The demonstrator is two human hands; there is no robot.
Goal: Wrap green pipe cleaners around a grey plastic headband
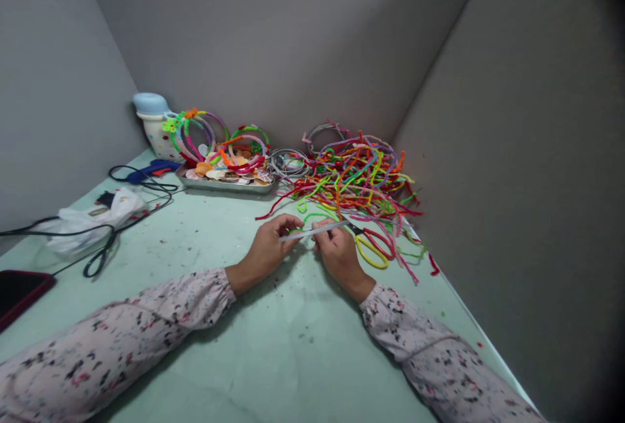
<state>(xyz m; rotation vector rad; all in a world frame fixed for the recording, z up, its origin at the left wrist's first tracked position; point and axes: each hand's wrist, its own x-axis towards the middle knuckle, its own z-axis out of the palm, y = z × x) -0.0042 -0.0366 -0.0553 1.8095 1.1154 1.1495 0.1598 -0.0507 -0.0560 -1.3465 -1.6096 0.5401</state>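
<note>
My left hand (273, 241) and my right hand (339, 254) meet over the middle of the table. Between them runs a thin, straight, translucent whitish strip (297, 235), tilted slightly up to the right. The fingers of my right hand are closed on it. A green pipe cleaner (317, 215) arches just behind the strip, with one end at the pinched fingertips of my left hand. Whether my left fingers also grip the strip is hard to make out. Scissors (372, 260) with red and yellow handles lie right beside my right hand, their blades partly hidden.
Behind my hands spreads a heap of colourful pipe cleaners (361, 169). A metal tray (224, 185) holds flat pieces and wrapped hoops. Farther left are a blue-lidded container (151, 104), a black cable (114, 231), a plastic bag (83, 228) and a phone (22, 296). Grey walls enclose the table.
</note>
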